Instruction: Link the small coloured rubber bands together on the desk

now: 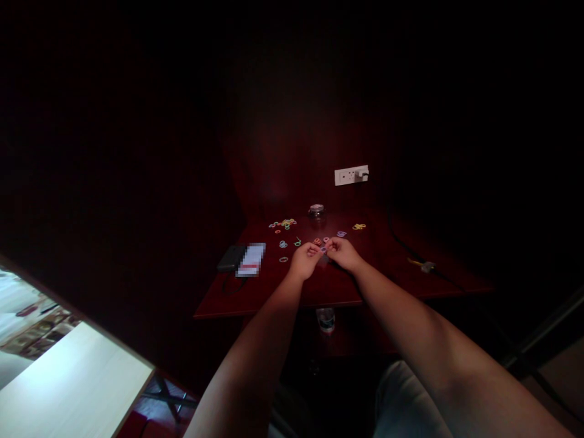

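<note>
My left hand (307,259) and my right hand (343,252) meet over the dark red desk, fingertips pinched close together. Between them is a small purple hair tie (323,250), which both hands appear to grip. Just beyond the fingers lie orange hair ties (317,241) and a pink one (326,239). A purple bunch (342,233) sits behind my right hand, with yellow ties (359,226) farther right. Left of my left hand are green ties (297,242), light blue ties (283,244) and a greyish one (283,260). A mixed-colour pile (285,224) lies toward the back left.
A clear lidded jar (317,214) stands at the back. A blurred-out phone-like screen (250,260) and a black case (231,258) lie at left. A wall socket (351,175) holds a plug. A cable with a connector (427,266) crosses the right. A cup (326,320) stands below the desk edge.
</note>
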Demonstrator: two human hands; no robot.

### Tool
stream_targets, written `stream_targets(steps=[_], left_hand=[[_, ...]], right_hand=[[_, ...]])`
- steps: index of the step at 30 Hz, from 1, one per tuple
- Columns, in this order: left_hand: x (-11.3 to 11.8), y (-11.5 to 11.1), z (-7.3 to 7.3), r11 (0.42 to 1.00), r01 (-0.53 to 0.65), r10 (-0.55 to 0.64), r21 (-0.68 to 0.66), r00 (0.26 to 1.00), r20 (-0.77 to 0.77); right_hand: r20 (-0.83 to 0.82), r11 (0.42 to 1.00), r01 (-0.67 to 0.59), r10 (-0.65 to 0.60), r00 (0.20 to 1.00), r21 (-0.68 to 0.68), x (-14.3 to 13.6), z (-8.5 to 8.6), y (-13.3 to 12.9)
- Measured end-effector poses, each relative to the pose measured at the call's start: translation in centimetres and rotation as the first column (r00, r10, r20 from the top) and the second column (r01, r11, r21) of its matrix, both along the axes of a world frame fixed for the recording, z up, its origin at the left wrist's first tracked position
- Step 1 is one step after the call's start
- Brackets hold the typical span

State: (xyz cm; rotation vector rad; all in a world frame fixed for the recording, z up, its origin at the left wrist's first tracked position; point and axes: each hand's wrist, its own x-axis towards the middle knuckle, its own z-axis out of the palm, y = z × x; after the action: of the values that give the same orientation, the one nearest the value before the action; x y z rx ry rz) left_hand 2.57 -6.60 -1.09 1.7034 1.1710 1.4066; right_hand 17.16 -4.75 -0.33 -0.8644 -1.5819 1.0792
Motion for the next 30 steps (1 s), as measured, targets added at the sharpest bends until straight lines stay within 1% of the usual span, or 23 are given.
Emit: stream_targets(steps=[13,17,20,25,28,30], left_hand=[[-0.04,0.02,0.11,1.000,0.022,-0.022,0.004,1.000,-0.015],[-0.10,0.06,0.14,1.000,0.022,-0.022,-0.016,1.000,-0.013],[-0.12,0.01,0.26,1.000,0.001,-0.001,-0.021,0.999,-0.032],[-0.15,-0.14,0.39,0.999,-0.046,0.046,-0.011,0.997,-0.060],[-0.12,-0.21,0.42,0.995,-0.097,0.097,-0.006,0.994,-0.059],[-0.10,-0.23,0.43,0.994,-0.110,0.109,-0.014,0.992,-0.057]], right_hand=[[0.016,1.000,0.015,-0.015,1.000,0.020,-0.01,-0.23,0.21],[0.007,1.000,0.006,-0.007,1.000,0.019,-0.07,-0.08,0.02],[-0.003,1.000,-0.012,0.012,1.000,0.020,-0.10,0.04,-0.11],[0.023,0.996,-0.085,0.084,0.996,0.027,0.00,0.12,-0.22],[0.059,0.996,-0.090,0.088,0.994,0.027,0.10,0.09,-0.23],[0.066,0.996,-0.083,0.081,0.995,0.027,0.10,-0.02,-0.13]])
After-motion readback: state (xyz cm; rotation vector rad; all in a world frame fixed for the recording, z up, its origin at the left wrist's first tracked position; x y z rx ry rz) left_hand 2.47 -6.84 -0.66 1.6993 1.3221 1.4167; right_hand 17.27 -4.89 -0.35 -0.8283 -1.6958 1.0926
